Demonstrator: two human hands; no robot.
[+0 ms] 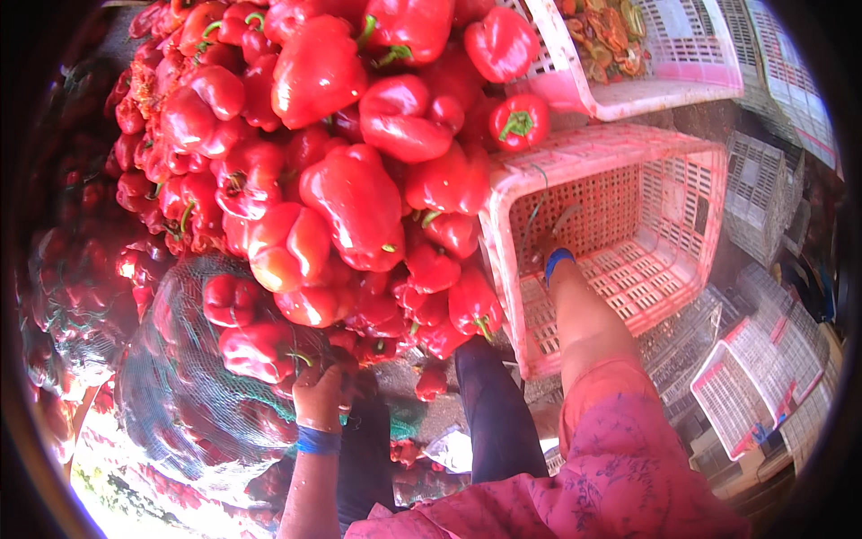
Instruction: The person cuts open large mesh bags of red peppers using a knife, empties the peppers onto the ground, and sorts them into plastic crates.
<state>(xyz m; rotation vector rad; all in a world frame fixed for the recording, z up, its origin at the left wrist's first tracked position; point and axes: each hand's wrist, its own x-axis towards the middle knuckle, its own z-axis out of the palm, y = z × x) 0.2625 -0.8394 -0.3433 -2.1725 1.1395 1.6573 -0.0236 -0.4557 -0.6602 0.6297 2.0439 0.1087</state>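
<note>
1. A produce-sorting spot under hard daylight: a big heap of red bell peppers fills the upper left, glossy, blocky and lobed, with short green stems, and stacks of pale plastic crates crowd the right edge
2. A pink lattice crate lies just right of the heap, tipped toward the person with its open mouth facing them; its floor and walls are rigid perforated plastic and look bare apart from the hand inside. A second pink crate above it holds mixed orange and green scraps
3. A green mesh sack sits at lower left, soft, open-weave netting bulging round with peppers that show through it; its mouth faces up and right, toward the heap
4. The left hand, with a blue wristband, is closed on the sack's gathered edge by its mouth, knuckles up. Loose peppers lie just above and right of this grip, touching the netting, so this hand is much the nearer to them
5. The right hand reaches far forward into the tipped crate, well apart from the sack. It is blurred and small, so I cannot tell whether its grip is open or closed, or holds anything
</note>
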